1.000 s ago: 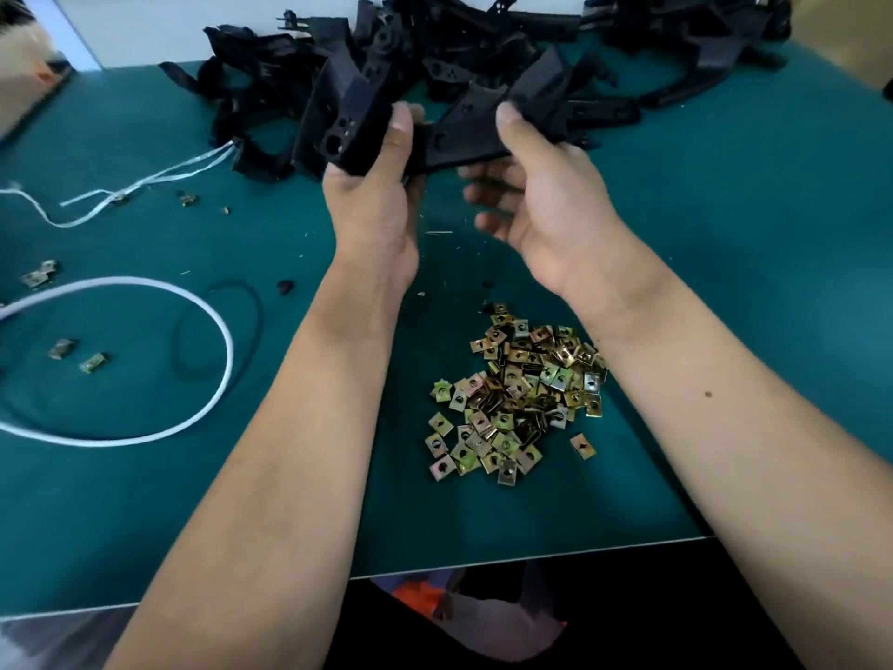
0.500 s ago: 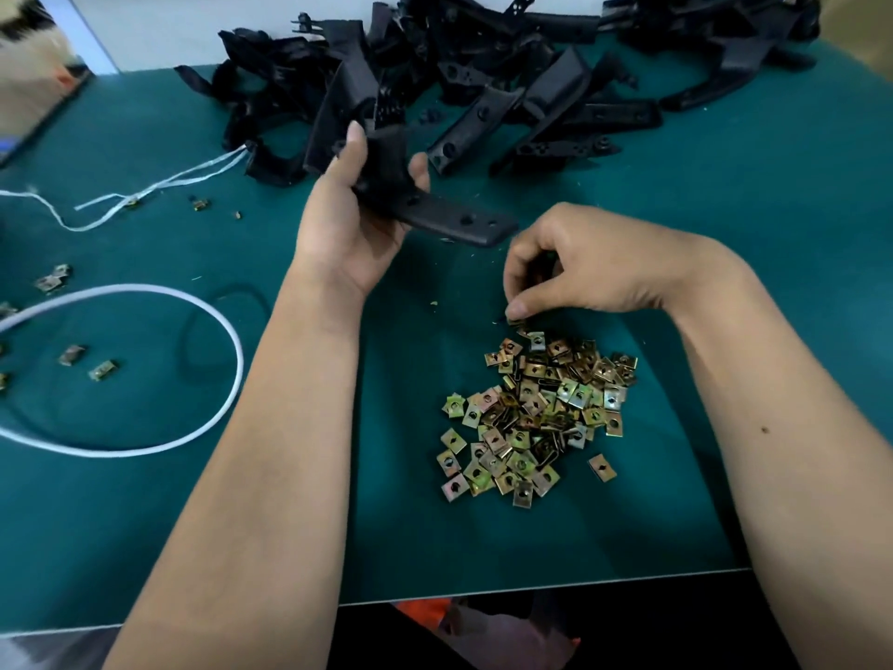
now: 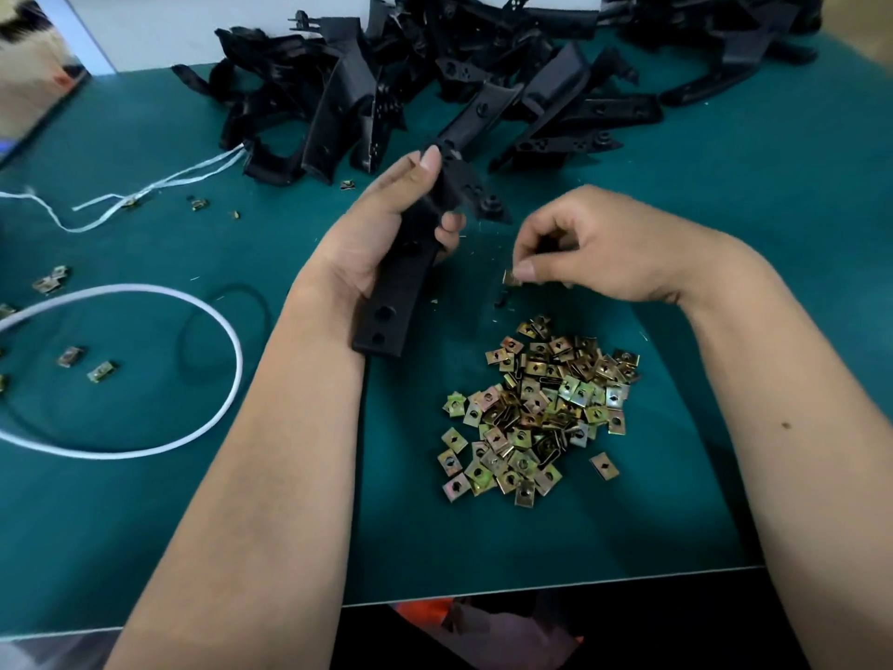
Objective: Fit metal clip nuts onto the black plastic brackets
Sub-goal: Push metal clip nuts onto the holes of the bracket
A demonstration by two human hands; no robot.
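- Clip nuts [image 3: 536, 408] are heaped in a loose pile on the green table [image 3: 725, 234]; this pile serves as the landmark below.
- One black bracket [image 3: 410, 263] is held above the table, just beyond and to the left of the pile, its long flat end with two holes pointing back toward the person.
- That bracket is gripped by the left hand [image 3: 381, 234], the thumb laid along its upper edge and the fingers curled round its far side.
- A single clip nut [image 3: 511, 278] is pinched between thumb and forefinger of the right hand [image 3: 594, 249], just beyond the pile and apart from the held bracket; the other fingers are curled in.
- More brackets [image 3: 483, 79] are stacked in a heap along the table's far edge, well beyond the pile.
- A white cord [image 3: 232, 360] is looped on the table well to the left of the pile, with a few stray nuts [image 3: 87, 365] lying inside and beside the loop.
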